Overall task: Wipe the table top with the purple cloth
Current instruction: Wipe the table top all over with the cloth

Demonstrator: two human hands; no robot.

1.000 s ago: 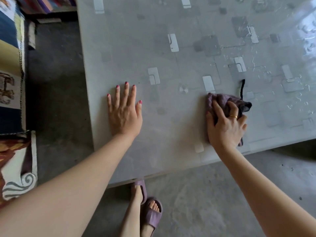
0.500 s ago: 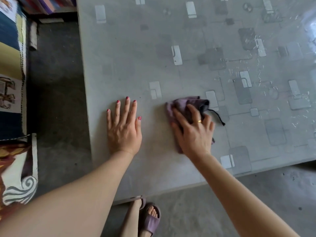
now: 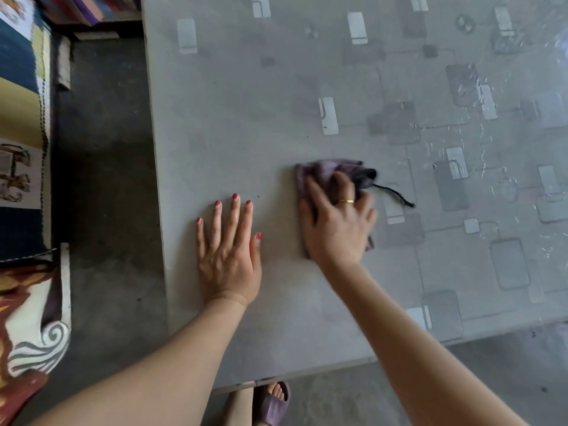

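Grey and glossy, the table top point(image 3: 246, 118) carries a printed pattern of pale and dark rectangles and fills most of the view; every place below is given relative to the purple cloth point(image 3: 325, 172). Far to the cloth's left, beyond the table's edge, lies bare concrete floor point(image 3: 104, 179), with patterned fabric point(image 3: 21, 118) further left again. Just left of the cloth, and slightly nearer the person, the left hand point(image 3: 229, 256) lies flat on the table, palm down, fingers straight and together, holding nothing; it appears to brace the body. The cloth itself is bunched on the table under the right hand point(image 3: 338, 222), which covers its near part, fingers bent over the folds and pressing down, a gold ring point(image 3: 346, 201) on one finger. The cloth's bunched bulk shows beyond the fingertips, away from the person, so it lies ahead of the palm. A dark cord point(image 3: 393, 195) trails from the cloth to the right. Right of the cloth the table looks wet and shiny, with streaks and droplets point(image 3: 479, 161). The right hand alone has the cloth, so the next stroke is likely its own. Below the table edge, a purple slipper point(image 3: 275, 404) shows.
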